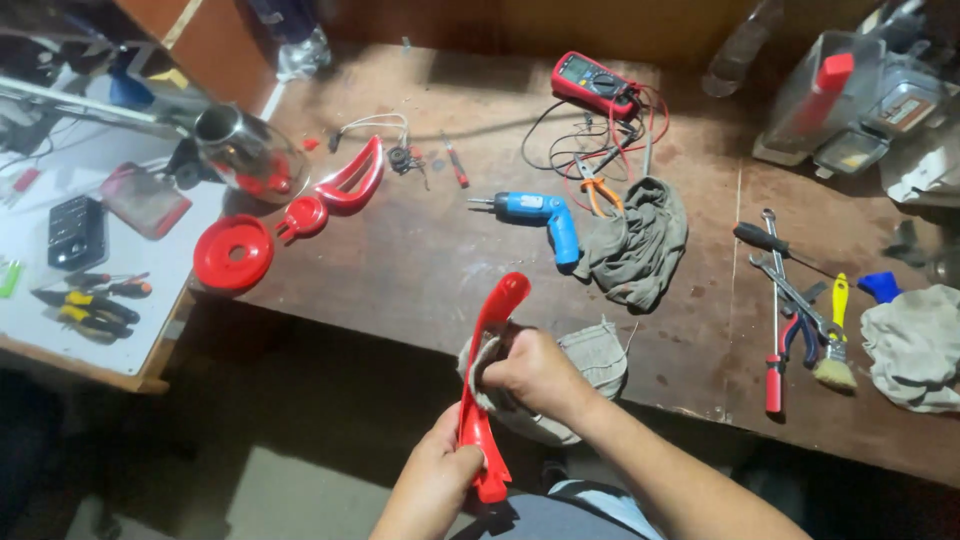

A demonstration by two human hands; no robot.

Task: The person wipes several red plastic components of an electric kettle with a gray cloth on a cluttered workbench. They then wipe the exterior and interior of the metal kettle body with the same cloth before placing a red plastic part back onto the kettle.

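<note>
Gripping red plastic handle piece (487, 375) near its lower end, left hand (432, 482) clenched; right hand (535, 372) presses grey rag (590, 360) against it, near surface (420, 270) edge.

Left hand (437, 478) gripping curved red plastic handle (487, 380), right hand (535, 370) with grey cloth (590, 360) against it.

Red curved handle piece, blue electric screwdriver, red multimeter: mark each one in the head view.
Red curved handle piece (497, 305): head view, on its upper curved end above the hands.
Blue electric screwdriver (540, 208): head view, on the middle of its barrel.
Red multimeter (592, 82): head view, on its front face.
</note>
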